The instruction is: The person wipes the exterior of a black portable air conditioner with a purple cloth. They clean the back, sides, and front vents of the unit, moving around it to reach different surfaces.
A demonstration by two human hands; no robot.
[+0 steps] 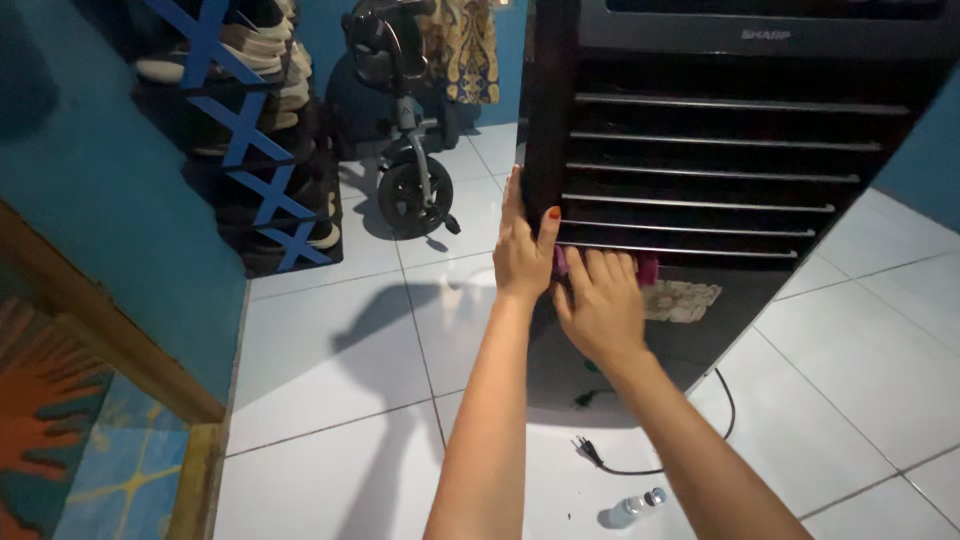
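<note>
Tall black air cooler (700, 150) filling the upper right of the frame, leaning back, glossy dark body with a row of horizontal silver louvres across the front and a grey band at the top edge. Below the louvres a plain dark panel with a pale, worn sticker (682, 300) at frame centre-right. Standing on the white tiled floor (330, 370).

Left hand (522, 255) at frame centre, gripping the cooler's left front edge, thumb with red nail polish pressed on the front face, fingers wrapped round the side out of sight. Right hand (600, 305) just beside it, lower and to the right, laid flat against the front panel under the lowest louvre, fingers spread and pressing on a small pink cloth (645, 268), bits of it showing past the fingertips; not closed around anything.

Black power cord with plug (600, 460) lying loose on the tiles at lower centre, small clear bottle (630, 508) beside it. Stroller (405, 150) at upper centre, blue shoe rack (250, 130) at upper left against the blue wall.
</note>
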